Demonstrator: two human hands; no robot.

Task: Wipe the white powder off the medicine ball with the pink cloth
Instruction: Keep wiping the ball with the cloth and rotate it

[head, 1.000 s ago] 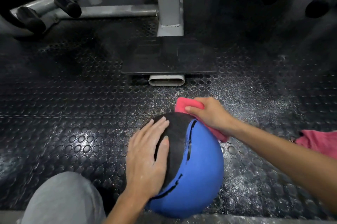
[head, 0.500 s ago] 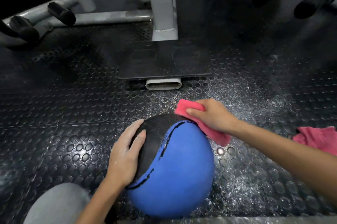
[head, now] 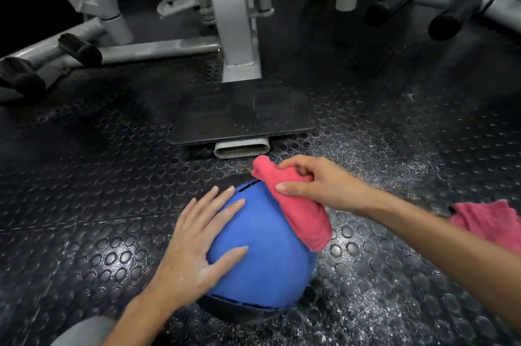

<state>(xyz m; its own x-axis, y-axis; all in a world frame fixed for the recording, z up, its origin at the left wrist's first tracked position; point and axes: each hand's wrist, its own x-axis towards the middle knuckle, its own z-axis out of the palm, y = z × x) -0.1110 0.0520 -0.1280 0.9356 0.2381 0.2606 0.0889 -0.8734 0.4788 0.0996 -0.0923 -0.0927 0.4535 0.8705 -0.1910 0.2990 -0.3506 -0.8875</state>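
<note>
right hand pinches crumpled pink cloth on the upper-right flank of the round blue-and-black rubber medicine ball at lower centre; left hand, fingers flat and spread, steadies its left side.

Dim overall; glare on studded floor; wide-angle edge distortion, corners dark.

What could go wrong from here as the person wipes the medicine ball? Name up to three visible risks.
1. The left hand lies flat on the medicine ball, not gripping it, so the ball might roll under the wipe.
2. White powder dusts the floor beside the ball; rolling there could pick it up.
3. The right hand holds the pink cloth bunched, so little cloth may touch the ball.
</note>
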